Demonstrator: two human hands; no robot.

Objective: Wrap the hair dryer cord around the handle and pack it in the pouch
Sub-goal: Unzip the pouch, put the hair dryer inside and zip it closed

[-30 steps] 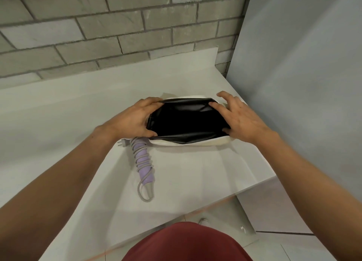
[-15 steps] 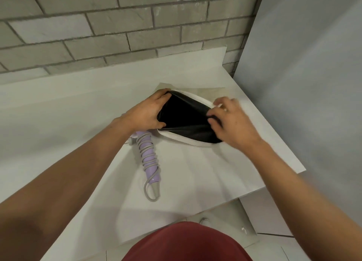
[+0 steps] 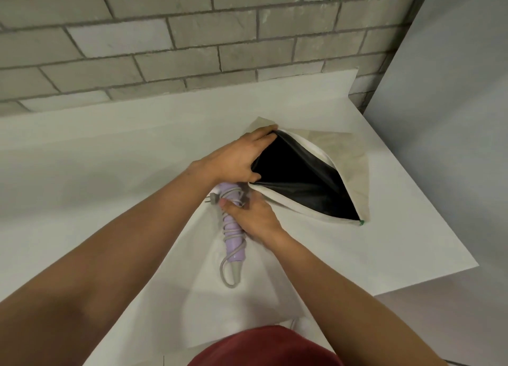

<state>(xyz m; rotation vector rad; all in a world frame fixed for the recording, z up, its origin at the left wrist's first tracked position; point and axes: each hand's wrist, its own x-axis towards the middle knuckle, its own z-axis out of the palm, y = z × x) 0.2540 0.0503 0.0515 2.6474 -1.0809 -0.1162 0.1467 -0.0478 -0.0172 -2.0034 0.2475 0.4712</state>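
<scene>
A lilac hair dryer (image 3: pixel 233 242) lies on the white counter (image 3: pixel 110 159), its grey cord wound around the handle and a loop of cord at the near end. Its head is hidden under my hands; the plug pins stick out to the left. My right hand (image 3: pixel 251 214) grips the upper part of the handle. A beige pouch (image 3: pixel 349 156) with black lining lies just to the right, its mouth gaping wide. My left hand (image 3: pixel 236 159) holds the pouch's left end, pinching the opening's edge.
A grey brick wall (image 3: pixel 192 35) runs behind the counter. A plain grey panel (image 3: pixel 453 118) stands at the right. The counter's right edge (image 3: pixel 439 222) and front corner are near the pouch. My red garment (image 3: pixel 264 346) shows at the bottom.
My right hand left the pouch's right side and came down onto the hair dryer handle. The pouch mouth has spread wider, with my left hand still holding its left end.
</scene>
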